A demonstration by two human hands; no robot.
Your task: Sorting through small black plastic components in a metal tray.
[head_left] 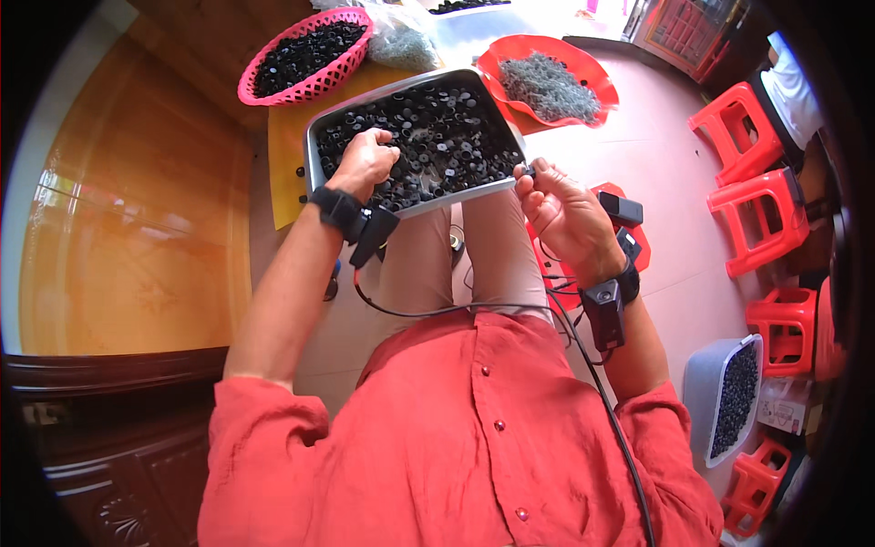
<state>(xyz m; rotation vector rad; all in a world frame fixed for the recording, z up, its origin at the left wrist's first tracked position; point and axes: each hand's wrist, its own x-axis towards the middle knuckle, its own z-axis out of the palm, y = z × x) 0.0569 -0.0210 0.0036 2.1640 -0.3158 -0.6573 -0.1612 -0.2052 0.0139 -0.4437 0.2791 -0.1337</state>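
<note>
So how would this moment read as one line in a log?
left hand: reaching into black parts in grey tray | right hand: pinching one small black part at the tray's edge | tray: resting on lap

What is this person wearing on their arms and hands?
Both hands are bare, with no gloves. The left hand has a black strap at the wrist carrying a small black box, with a thin black cable running from it. The right hand wears a similar black wrist device, also cabled. Red shirt sleeves are pushed up past the elbows.
</note>
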